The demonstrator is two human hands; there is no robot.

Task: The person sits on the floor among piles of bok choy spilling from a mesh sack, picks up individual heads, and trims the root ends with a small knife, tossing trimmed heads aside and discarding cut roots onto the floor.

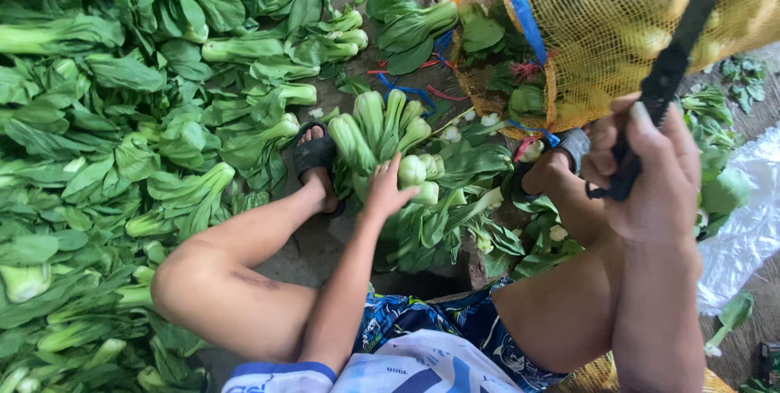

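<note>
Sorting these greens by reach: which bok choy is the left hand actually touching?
The pale-stemmed bok choy under the left hand, in the bunch between the feet; the others lie untouched.

I see my left hand (388,190) resting on a bunch of bok choy (390,145) that lies on the ground between my two feet. My left foot (315,167) sits just left of that bunch, and beyond it to the left a big heap of bok choy (122,117) spreads across the ground. My right hand (650,169) grips a knife (670,68) at the right, in front of a mesh sack (617,11) lying behind the bunch. A plastic sheet (751,226) lies at far right
</note>
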